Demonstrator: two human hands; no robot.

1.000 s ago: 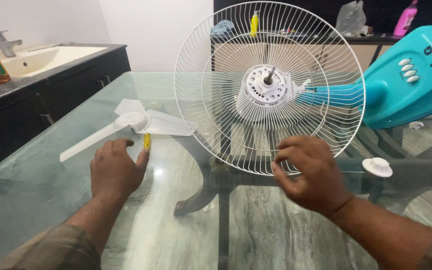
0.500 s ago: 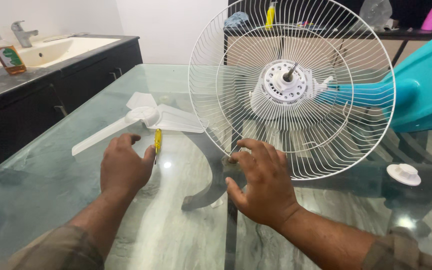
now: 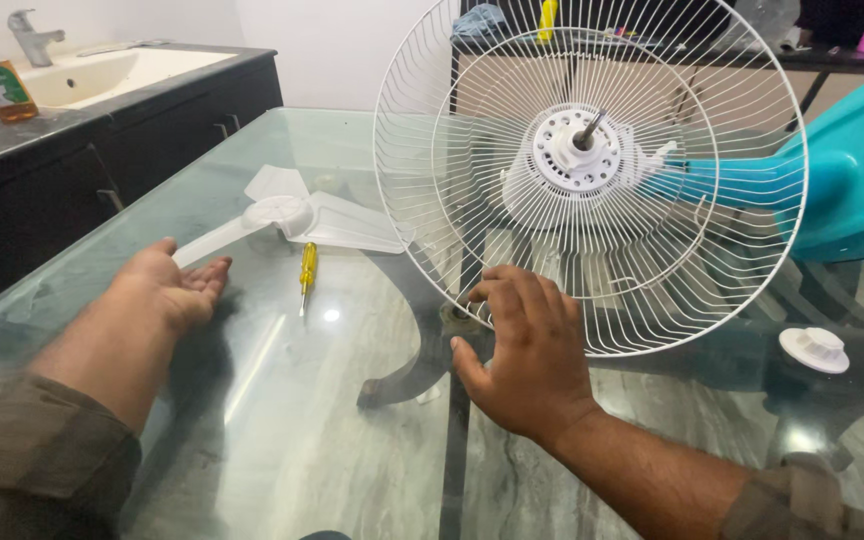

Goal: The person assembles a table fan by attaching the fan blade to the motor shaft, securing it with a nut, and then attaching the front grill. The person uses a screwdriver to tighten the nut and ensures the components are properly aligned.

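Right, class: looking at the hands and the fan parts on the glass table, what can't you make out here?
- Head view: right hand fingertips, lost among the wire guard.
- Turquoise fan body: cut off by the right edge.
- Screwdriver tip: too small.
- Fan blade: far vane partly hidden behind its hub.
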